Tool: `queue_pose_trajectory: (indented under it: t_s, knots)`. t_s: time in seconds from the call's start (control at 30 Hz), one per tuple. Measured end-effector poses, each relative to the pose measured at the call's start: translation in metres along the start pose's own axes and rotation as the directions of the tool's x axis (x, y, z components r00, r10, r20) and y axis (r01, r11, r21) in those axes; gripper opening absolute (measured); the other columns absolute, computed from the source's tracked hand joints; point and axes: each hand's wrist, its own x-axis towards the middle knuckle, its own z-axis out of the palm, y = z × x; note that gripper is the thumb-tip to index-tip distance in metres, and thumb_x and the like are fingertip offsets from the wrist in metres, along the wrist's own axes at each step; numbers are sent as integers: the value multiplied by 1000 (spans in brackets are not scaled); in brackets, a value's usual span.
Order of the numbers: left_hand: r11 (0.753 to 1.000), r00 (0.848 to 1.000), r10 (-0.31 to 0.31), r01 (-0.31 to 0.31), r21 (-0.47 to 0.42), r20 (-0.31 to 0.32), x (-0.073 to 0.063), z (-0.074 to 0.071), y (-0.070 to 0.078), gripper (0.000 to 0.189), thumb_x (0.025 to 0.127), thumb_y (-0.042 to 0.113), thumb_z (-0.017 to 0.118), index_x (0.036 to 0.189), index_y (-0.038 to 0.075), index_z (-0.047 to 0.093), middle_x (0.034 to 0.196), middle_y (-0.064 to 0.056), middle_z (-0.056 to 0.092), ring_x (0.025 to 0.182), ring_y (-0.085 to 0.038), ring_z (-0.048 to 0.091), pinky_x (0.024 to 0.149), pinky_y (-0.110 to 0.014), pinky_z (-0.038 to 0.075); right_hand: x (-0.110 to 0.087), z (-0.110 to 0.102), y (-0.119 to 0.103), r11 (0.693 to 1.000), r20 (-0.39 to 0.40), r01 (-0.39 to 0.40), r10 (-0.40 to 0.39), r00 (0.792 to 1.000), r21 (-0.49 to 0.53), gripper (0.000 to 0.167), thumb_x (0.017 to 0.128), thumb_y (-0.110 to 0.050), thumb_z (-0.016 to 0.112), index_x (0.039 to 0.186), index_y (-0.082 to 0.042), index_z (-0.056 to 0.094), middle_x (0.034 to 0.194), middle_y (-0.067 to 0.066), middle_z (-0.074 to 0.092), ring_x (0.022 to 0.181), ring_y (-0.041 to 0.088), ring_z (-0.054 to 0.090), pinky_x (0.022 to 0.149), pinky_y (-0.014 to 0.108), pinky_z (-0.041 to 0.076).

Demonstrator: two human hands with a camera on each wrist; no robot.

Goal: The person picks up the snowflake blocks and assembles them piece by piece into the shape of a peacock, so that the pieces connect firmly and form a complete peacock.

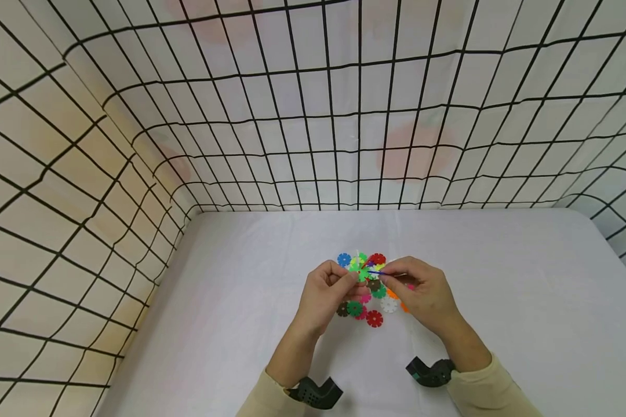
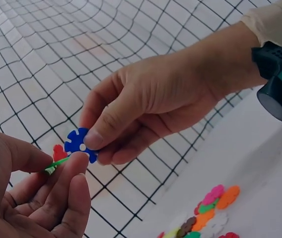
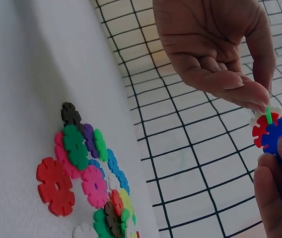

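Above white table (image 1: 214, 318): green disc (image 3: 268, 116) and blue disc (image 3: 281, 132), edges meeting or nearly, can't tell
Left hand (image 1: 323, 292): thumb and fingertips pinching green disc
Right hand (image 1: 423, 289): thumb and fingers pinching blue disc
Behind blue: red disc (image 3: 258, 135), partly hidden
Loose discs (image 1: 374, 318): mixed colors, clustered on table, some overlapping

Enclosed work area, wider setting unclear; white tabletop (image 1: 198, 324), black grid (image 1: 359, 110) on three sides
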Motion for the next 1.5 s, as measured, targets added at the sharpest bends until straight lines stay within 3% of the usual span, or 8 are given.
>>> queue_pose_trajectory:
  t_s: [0.2,0.47,0.7,0.83,1.2,1.3,1.4,1.5]
  knots:
    - [995,999,49,-49,89,9,-2,-1,0,20,99,16,67,102,-1,57,100,-31,73,77,-9,77,80,-35,63,1,0,3,995,-1,85,-85,996,-45,29,76,12,82,95,-9,76,94,0,74,88,-1,67,76,11,56]
    - [963,985,173,-172,205,14,-4,0,-2,17,99,13,65,102,-2,58,97,-33,72,73,-4,71,51,-15,45,3,1,3,987,-5,138,-139,990,-82,29,74,11,83,95,-8,77,94,1,74,88,0,67,77,9,55]
    - [990,997,65,-69,127,40,-3,-2,1,21,98,16,67,101,-3,58,101,-36,71,77,-11,77,67,-24,61,1,2,3,991,-32,130,-131,991,-18,33,73,15,82,94,-9,77,91,5,75,84,0,68,75,10,56]
    - [995,996,44,-51,90,76,-3,-6,3,19,99,11,66,100,-5,56,99,-39,70,74,-9,76,73,-29,63,1,2,1,991,-15,132,-132,991,-1,32,73,15,82,93,-9,77,91,5,76,85,0,69,75,11,56]
    - [998,997,-13,8,68,74,0,-5,2,15,96,9,68,94,0,57,72,2,69,62,-7,72,63,-23,60,1,0,0,990,38,140,-140,989,-5,31,73,14,82,94,-8,77,93,3,76,84,3,69,76,12,57]
    - [998,998,-12,9,59,63,2,-3,0,14,96,10,68,96,2,57,76,1,70,67,-8,73,68,-26,62,1,-1,2,995,44,86,-83,996,-59,31,76,10,83,99,-9,75,95,4,76,83,6,70,77,11,56]
    - [998,999,-14,12,69,31,3,-1,-3,15,96,12,69,98,2,57,82,-3,71,73,-11,74,74,-29,63,1,-5,7,990,70,-43,53,996,-133,28,82,2,82,106,-10,74,100,5,75,86,14,73,77,10,56]
    - [995,1000,-7,9,96,-21,3,-1,-5,18,97,14,69,100,0,58,85,-5,68,76,-12,70,76,-28,62,1,-11,13,955,121,-189,220,968,-229,27,87,-8,80,113,-11,73,105,6,75,90,21,73,77,15,57]
